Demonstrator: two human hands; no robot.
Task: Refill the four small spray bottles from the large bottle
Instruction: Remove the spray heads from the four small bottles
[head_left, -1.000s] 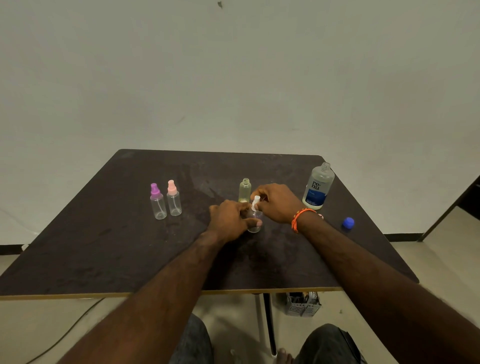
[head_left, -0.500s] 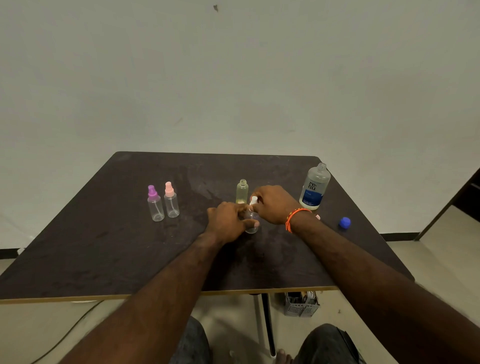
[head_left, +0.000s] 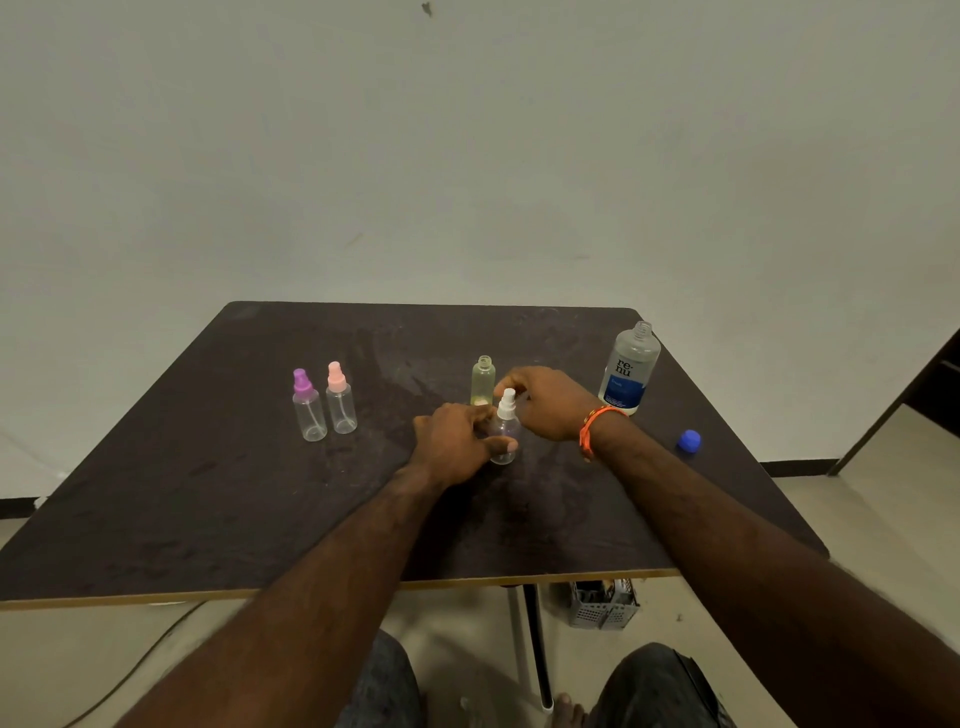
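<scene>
Left hand (head_left: 457, 447): reaching in palm-down, fingers and thumb curling round the body of the white-topped spray bottle (head_left: 504, 428).
Right hand (head_left: 545, 402): arching over from the right, fingertips pinching that bottle's white spray head.
Uncapped yellowish bottle (head_left: 483, 382): standing just behind the hands.
Large bottle (head_left: 628, 369): standing open, right of the right wrist.
Purple-topped bottle (head_left: 307, 408), pink-topped bottle (head_left: 340, 400): standing well left of the left hand.
</scene>
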